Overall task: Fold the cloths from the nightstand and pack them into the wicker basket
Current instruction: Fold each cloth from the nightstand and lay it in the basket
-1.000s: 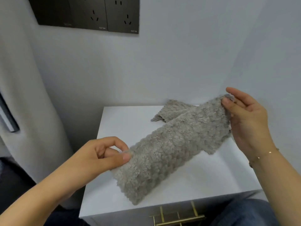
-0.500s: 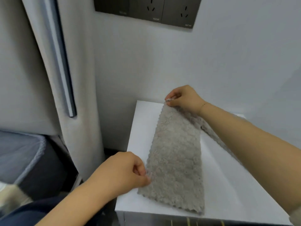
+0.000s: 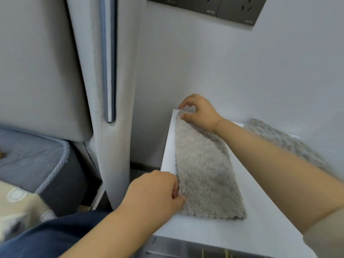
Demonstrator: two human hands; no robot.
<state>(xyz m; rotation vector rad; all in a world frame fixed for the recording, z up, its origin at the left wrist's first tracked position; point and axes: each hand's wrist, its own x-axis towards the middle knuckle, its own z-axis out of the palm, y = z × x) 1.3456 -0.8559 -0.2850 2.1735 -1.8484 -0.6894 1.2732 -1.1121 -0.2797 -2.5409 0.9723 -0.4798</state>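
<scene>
A grey fluffy cloth (image 3: 204,175), folded into a long strip, lies on the white nightstand (image 3: 260,205) along its left side. My left hand (image 3: 156,194) pinches the cloth's near left edge. At the far end my right hand (image 3: 197,110) pinches the cloth's far corner, close to the nightstand's back left corner. A second grey cloth (image 3: 283,144) lies flat at the back right of the nightstand, partly hidden behind my right forearm. No wicker basket is in view.
A padded grey headboard (image 3: 44,67) and a bed corner (image 3: 33,157) stand to the left. A dark socket panel (image 3: 214,6) sits on the wall above. Gold drawer handles (image 3: 214,253) show below the nightstand's front edge. My blue trouser leg (image 3: 55,235) is at the bottom left.
The cloth was held up in the air a second ago; now it lies flat on the nightstand. My right hand has carried its end to the far left corner. The view swung left.
</scene>
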